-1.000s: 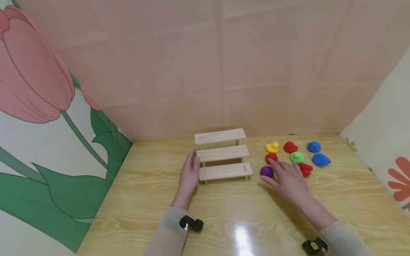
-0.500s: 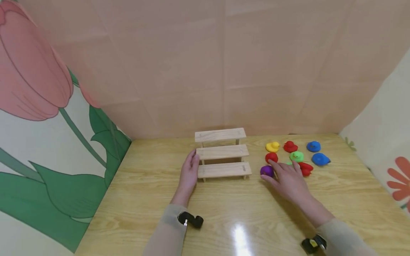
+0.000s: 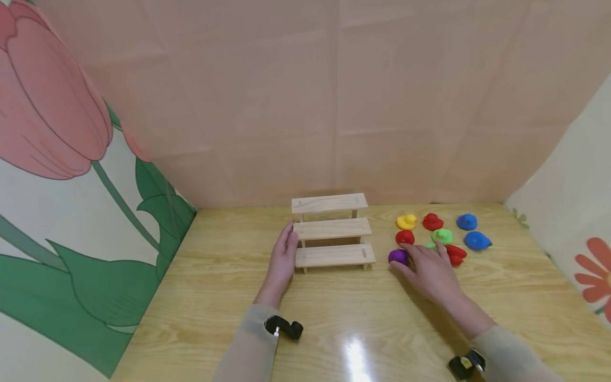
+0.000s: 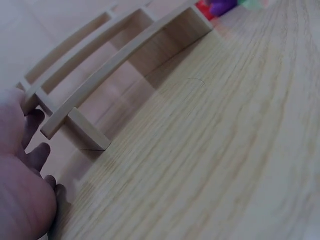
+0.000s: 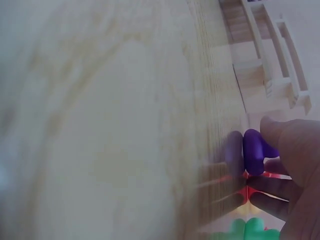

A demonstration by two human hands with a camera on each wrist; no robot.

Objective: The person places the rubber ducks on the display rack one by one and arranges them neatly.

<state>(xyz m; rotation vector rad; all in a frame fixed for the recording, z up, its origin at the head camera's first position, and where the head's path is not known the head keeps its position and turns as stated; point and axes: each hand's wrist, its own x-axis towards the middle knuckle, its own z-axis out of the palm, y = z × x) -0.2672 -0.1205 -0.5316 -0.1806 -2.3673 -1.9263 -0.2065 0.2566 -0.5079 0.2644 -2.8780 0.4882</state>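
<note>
A small three-tier wooden stand (image 3: 334, 256) is upright on the table. Along its left side lies my left hand (image 3: 280, 261), fingers extended and touching the stand's end; in the left wrist view, several fingertips show beside the wooden stand (image 4: 87, 95). To the right, my right hand (image 3: 431, 271) pinches a purple rubber duck (image 3: 398, 257) between thumb and fingers. The right wrist view has this purple duck (image 5: 254, 152) still at table level. A red duck (image 3: 404, 237) sits just behind it. Part of a green duck is hidden by my right hand.
Around the right hand are more rubber ducks: yellow (image 3: 406, 222), red (image 3: 433, 221), green (image 3: 442, 236), and two blue, one of them a blue duck (image 3: 477, 241). Red pieces (image 3: 455, 254) lie right of the fingers. A pink-beige backdrop (image 3: 334, 106) rises behind the table (image 3: 229, 276).
The view and the stand shift very slightly. My left hand stays at the stand's side, and my right hand remains around the purple duck with almost no movement.
</note>
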